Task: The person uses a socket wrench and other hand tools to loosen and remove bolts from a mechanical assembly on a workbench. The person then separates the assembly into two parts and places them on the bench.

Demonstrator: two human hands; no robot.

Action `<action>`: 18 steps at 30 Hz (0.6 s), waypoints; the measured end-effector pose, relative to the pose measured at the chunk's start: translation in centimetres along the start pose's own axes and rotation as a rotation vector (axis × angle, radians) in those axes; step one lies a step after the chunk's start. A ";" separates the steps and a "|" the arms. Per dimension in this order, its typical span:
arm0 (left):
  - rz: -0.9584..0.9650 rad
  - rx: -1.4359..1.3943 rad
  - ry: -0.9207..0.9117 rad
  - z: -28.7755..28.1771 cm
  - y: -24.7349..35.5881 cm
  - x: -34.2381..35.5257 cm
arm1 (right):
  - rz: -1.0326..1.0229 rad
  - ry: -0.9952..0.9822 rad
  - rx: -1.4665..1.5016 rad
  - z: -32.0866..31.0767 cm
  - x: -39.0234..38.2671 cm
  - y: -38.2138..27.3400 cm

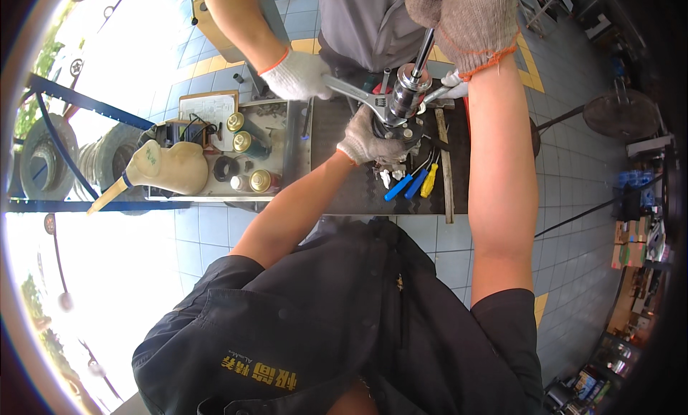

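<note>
My left hand (369, 141), in a knitted work glove, is closed around the side of a dark metal part (408, 132) on the bench. Above that part stands a shiny metal cylinder (407, 96) with a chrome rod (426, 51) rising from it. High on the right, my right hand (473, 24), also gloved, is closed at the rod's upper end; its fingers partly hide the rod. Opposite me, another person's white-gloved hand (297, 74) holds an adjustable wrench (362, 96) against the cylinder's base. That person's other hand (453, 84) is at the cylinder's right, by a second metal handle (436, 94).
Blue screwdrivers (398, 188) and a yellow screwdriver (429, 180) lie on the dark bench mat (344, 193), beside a long wooden handle (448, 185). Left, a metal tray (222, 189) bears spray cans (247, 144), a clipboard (215, 103) and a cream-coloured jug (168, 168).
</note>
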State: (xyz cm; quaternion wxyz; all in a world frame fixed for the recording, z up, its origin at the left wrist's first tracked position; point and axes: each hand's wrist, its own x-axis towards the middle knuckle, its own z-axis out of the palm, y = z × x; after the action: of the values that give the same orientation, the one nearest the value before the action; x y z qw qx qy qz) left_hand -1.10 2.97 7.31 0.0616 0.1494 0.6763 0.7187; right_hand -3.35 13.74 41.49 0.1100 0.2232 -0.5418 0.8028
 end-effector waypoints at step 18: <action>-0.088 -0.075 -0.047 -0.2 2.3 -0.9 | 0.016 0.138 -0.044 -0.2 -1.6 -2.3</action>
State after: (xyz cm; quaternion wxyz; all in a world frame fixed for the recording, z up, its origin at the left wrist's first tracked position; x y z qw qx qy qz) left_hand -0.08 2.35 9.44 0.1146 0.1343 0.6532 0.7363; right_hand -1.08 14.88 42.54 0.1454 0.1604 -0.5521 0.8052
